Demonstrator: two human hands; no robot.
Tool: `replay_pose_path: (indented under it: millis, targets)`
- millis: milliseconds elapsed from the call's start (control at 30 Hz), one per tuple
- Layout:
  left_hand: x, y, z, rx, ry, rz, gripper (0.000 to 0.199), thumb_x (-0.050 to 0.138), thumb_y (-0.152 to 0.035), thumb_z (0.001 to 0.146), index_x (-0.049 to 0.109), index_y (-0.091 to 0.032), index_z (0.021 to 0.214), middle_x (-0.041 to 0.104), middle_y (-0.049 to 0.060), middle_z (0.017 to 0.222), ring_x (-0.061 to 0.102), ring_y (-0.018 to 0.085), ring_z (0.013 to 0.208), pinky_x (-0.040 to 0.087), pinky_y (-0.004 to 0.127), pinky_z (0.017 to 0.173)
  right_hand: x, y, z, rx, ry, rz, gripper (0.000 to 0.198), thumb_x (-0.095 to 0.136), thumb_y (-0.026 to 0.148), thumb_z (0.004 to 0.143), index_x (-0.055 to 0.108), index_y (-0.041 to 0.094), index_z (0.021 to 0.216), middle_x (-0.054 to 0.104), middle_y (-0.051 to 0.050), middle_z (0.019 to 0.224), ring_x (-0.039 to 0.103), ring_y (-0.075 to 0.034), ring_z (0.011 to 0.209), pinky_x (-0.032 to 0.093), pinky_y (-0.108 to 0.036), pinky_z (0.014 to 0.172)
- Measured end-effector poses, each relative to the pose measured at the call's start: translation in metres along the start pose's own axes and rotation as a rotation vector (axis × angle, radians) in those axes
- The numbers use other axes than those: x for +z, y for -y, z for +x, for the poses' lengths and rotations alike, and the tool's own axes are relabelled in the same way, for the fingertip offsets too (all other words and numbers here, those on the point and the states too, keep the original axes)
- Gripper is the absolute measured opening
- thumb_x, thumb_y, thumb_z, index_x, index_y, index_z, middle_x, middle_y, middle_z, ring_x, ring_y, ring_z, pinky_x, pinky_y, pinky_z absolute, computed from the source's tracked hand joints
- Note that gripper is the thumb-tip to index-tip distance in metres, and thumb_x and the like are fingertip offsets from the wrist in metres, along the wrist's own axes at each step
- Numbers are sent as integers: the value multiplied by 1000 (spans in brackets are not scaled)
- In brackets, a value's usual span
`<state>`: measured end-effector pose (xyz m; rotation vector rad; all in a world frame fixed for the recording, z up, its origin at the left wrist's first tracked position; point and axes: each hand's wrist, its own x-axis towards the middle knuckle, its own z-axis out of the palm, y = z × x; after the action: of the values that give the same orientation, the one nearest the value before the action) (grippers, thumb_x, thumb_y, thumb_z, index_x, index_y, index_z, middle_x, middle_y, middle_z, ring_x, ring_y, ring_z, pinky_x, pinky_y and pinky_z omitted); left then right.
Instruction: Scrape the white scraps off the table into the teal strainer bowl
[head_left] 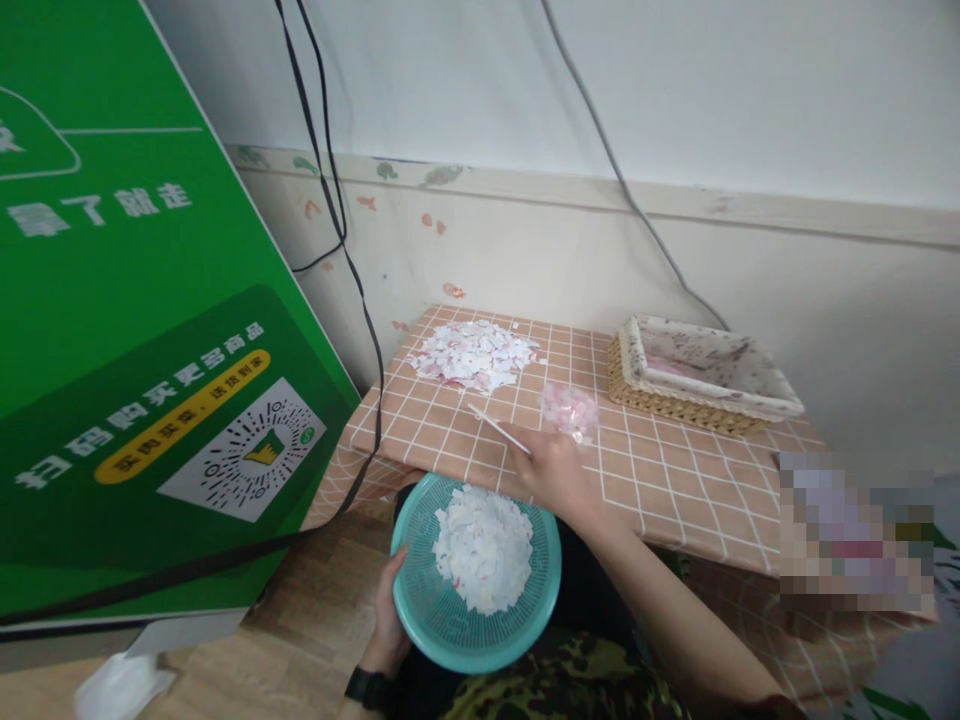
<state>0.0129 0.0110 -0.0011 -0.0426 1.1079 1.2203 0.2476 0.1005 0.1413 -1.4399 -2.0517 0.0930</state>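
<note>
Against a pale wall [510, 245] stands a table [660, 475] covered in brown checked cloth, with a big green panel [247, 240] to its left. Your left hand [388, 605] grips the rim of a teal colander [550, 575] over your lap, beside the table's near edge; white paper scraps [484, 550] are heaped inside it. Your right hand [559, 475] pinches a thin white stick [496, 428] above the table, its tip pointing towards a loose paper pile [476, 355]. Just beyond that hand lies a clear bag [571, 410] with pinkish contents, and a cloth-lined wicker basket [675, 405] sits farther right.
</note>
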Motion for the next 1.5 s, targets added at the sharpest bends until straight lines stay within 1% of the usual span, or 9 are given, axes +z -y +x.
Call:
replay_pose_path:
  millis: [100, 167, 333, 500, 600, 767, 967, 1267, 1500]
  targets:
    - [0, 0, 0, 13, 5, 1, 21, 65, -26, 66, 72, -14, 81, 74, 7, 73, 68, 25, 72, 50, 38, 80, 6, 8, -8, -171, 14, 17, 49, 46, 7, 78, 55, 20, 124, 65, -7, 114, 62, -18, 99, 50, -32, 83]
    - [-1, 1, 1, 21, 17, -4, 22, 65, -27, 66, 72, -14, 82, 74, 8, 76, 68, 25, 74, 50, 38, 80, 8, 8, -9, -186, -22, 10, 49, 46, 6, 77, 55, 20, 124, 64, -8, 116, 61, -19, 103, 49, -33, 85]
    - [-7, 4, 5, 44, 10, -10, 20, 67, -27, 66, 72, -15, 81, 74, 6, 78, 68, 23, 71, 50, 36, 77, 4, -7, 2, 151, -176, -38, 34, 43, 19, 85, 65, 21, 111, 72, -5, 81, 64, -17, 65, 47, -27, 62]
    - [-8, 4, 8, 43, 0, -5, 20, 69, -28, 63, 71, -15, 78, 74, 5, 73, 68, 24, 71, 50, 38, 79, -3, -16, 11, 283, -175, -23, 31, 43, 30, 87, 71, 18, 91, 67, -4, 63, 58, -16, 52, 37, -25, 53]
    - [-6, 2, 6, 24, 7, -10, 20, 68, -28, 63, 72, -15, 79, 74, 5, 73, 68, 24, 74, 50, 38, 80, -8, -22, 12, 366, -204, -26, 32, 43, 33, 86, 71, 18, 89, 67, -5, 65, 58, -18, 55, 37, -27, 54]
    - [-2, 1, 2, 29, -2, -18, 18, 65, -25, 66, 72, -15, 78, 73, 5, 70, 68, 24, 72, 50, 37, 79, -16, -29, 13, 378, -347, -25, 33, 44, 33, 85, 68, 18, 101, 68, -9, 99, 61, -23, 81, 42, -30, 65]
    - [-3, 1, 3, 33, -12, 7, 17, 66, -26, 65, 72, -14, 76, 73, 6, 70, 67, 24, 66, 51, 38, 75, -9, -16, 25, 399, -241, 5, 32, 44, 36, 85, 68, 17, 72, 63, -3, 58, 53, -16, 52, 33, -26, 52]
    - [-6, 2, 3, -2, 41, -21, 22, 67, -29, 65, 72, -14, 80, 74, 6, 72, 68, 25, 68, 52, 40, 75, -1, -13, 43, 329, -230, 55, 30, 45, 33, 83, 69, 17, 76, 63, -2, 58, 54, -14, 51, 31, -25, 51]
    - [-3, 1, 1, 14, 18, -8, 19, 68, -28, 62, 72, -15, 75, 74, 6, 69, 68, 27, 73, 52, 41, 76, -12, -12, 46, 286, -126, 24, 27, 49, 33, 80, 71, 18, 78, 65, -3, 60, 57, -15, 54, 33, -24, 52]
